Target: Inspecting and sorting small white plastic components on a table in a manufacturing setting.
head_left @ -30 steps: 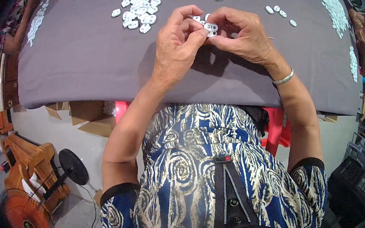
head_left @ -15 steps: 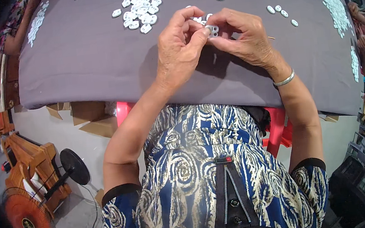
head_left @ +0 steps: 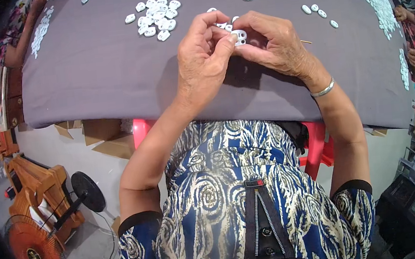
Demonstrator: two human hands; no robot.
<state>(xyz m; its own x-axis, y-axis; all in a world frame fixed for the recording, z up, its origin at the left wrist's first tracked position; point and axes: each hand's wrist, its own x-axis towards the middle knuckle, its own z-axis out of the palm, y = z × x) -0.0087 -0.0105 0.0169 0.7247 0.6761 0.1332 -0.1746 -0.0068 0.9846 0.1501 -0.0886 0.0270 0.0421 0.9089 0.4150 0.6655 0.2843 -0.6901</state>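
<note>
Grey cloth (head_left: 106, 79) lies beneath fingers (head_left: 224, 48) pinching white plastic (head_left: 240, 34) (partly hidden).

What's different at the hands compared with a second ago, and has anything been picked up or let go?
The white part held between the left hand and right hand has tilted, so its holes show at a different angle. I see nothing newly picked up or released. The pile of white pieces looks unchanged on the grey cloth.

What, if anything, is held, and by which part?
A white piece: the left hand has its thumb at the left end, the right hand its thumb by the lower edge; other contacts are hidden.
</note>
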